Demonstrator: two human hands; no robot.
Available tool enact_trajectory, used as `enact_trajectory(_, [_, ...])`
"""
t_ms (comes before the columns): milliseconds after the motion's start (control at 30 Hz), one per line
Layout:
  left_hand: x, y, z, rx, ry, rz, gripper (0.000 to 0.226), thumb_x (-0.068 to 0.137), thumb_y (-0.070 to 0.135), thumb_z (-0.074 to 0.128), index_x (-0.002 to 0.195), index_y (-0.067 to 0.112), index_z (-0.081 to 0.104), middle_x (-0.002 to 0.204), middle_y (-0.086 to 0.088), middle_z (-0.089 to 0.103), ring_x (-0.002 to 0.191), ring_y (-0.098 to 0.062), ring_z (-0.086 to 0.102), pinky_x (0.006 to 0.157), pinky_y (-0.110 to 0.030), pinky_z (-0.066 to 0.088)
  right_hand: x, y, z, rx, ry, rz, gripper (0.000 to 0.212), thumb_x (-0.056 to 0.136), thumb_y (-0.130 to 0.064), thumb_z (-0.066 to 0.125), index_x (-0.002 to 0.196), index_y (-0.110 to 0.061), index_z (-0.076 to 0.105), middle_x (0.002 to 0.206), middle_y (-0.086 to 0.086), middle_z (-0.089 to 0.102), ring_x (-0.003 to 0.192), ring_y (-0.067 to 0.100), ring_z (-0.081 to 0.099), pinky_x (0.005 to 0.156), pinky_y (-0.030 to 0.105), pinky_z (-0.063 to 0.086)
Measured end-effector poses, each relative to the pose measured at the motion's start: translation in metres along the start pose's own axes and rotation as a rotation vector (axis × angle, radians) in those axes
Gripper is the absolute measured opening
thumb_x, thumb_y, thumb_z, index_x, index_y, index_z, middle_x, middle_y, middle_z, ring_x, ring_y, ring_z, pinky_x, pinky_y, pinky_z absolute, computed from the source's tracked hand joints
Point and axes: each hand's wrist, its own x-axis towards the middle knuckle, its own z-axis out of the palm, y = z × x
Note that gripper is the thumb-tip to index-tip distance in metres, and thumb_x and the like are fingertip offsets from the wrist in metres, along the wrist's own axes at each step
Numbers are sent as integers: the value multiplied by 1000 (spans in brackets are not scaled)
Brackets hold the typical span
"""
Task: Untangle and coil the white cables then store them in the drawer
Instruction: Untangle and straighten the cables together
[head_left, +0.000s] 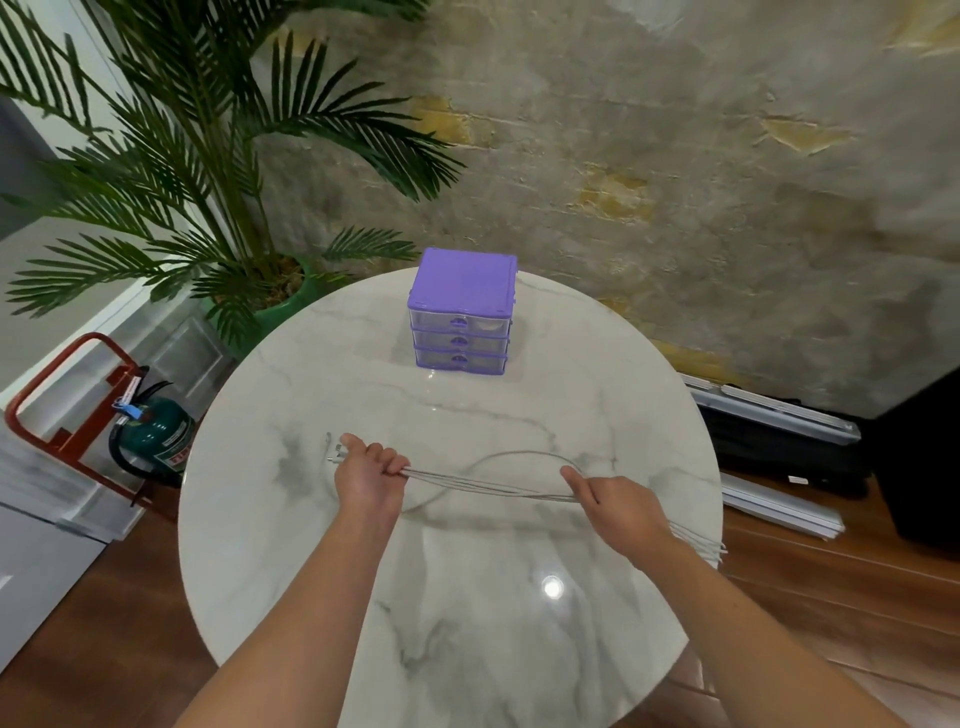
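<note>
Round and marble-patterned, the white table (467, 649) stands on a wooden floor in front of a rough plastered wall. At its far side sits a small purple drawer unit (461, 312) with three clear-fronted drawers stacked one above another, all pushed in. What lies inside them cannot be made out through the fronts.

Nearer the person, the white cables (488, 480) are stretched as a bundle of several strands between both hands, just above the tabletop. The left hand (370, 475) has its fingers curled tightly round one end of the bundle, with the plug ends (336, 451) poking out past the thumb side. The right hand (613, 499) pinches the strands between thumb and curled fingers, and the remaining lengths trail past the wrist toward the table's right edge. One slack loop arcs away from the bundle toward the drawer unit.

Left of the table stand a potted palm (197, 156) in a green pot and a green fire extinguisher (161, 441) in a red frame.
</note>
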Motion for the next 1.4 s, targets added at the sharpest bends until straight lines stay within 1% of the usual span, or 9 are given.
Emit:
enact_trajectory(200, [5,5,-1,-74,43,-47,35,104,23,38,70,26,45,53,6,18,40,-10,20,45,-20,22,5,15,-4,-63,60,39,64,101,-53,19,73,-13,62,69,1,61,72,22,58,66,33,43])
enact_trajectory(367, [16,26,-7,-47,41,24,37,104,26,37,67,27,38,59,6,15,38,-9,20,41,-18,23,-3,46,-3,38,51,189,62,101,-53,20,58,-17,47,60,-1,54,60,17,54,59,31,40])
enact_trajectory(633, [0,20,22,691,-117,349,35,101,30,42,68,22,33,47,10,27,39,-5,23,38,-18,21,-2,19,3,76,129,224,56,100,-45,32,52,-18,41,52,-1,46,54,20,50,55,31,39])
enact_trajectory(833, [-30,-28,36,1213,-412,387,7,94,30,57,97,26,63,72,9,56,60,-6,49,65,-28,41,6,-17,-4,166,188,165,56,100,-43,36,51,-16,41,52,0,45,60,24,51,59,32,39])
enact_trajectory(933, [-41,-49,37,1450,-628,361,26,96,34,56,114,20,68,105,6,68,97,-8,61,86,-23,44,8,-24,-11,219,225,130,58,101,-43,34,51,-16,36,50,1,42,57,23,47,55,33,33])
enact_trajectory(1033, [-52,-63,38,1571,-776,278,36,97,40,50,125,22,63,118,12,63,109,-3,55,89,-16,37,8,-25,-15,264,220,123,58,102,-45,32,52,-16,39,52,0,45,59,23,49,55,32,34])
enact_trajectory(1133, [-56,-76,40,1659,-823,208,39,97,45,48,121,19,64,115,5,65,107,-11,59,88,-24,42,7,-24,-15,363,193,149,59,101,-51,31,54,-17,43,56,0,49,61,22,51,56,32,35])
enact_trajectory(1233, [-60,-86,43,1701,-860,200,41,98,46,46,97,9,63,93,-8,65,86,-23,59,76,-31,44,7,-23,-18,482,183,150,60,100,-53,29,55,-17,45,58,0,52,59,19,49,54,31,35])
enact_trajectory(1400, [-67,-96,51,1665,-822,285,24,99,39,47,84,25,60,79,17,60,69,-1,53,62,-16,37,5,-14,-30,580,172,139,63,96,-61,33,55,-15,45,60,2,53,57,17,46,56,32,36])
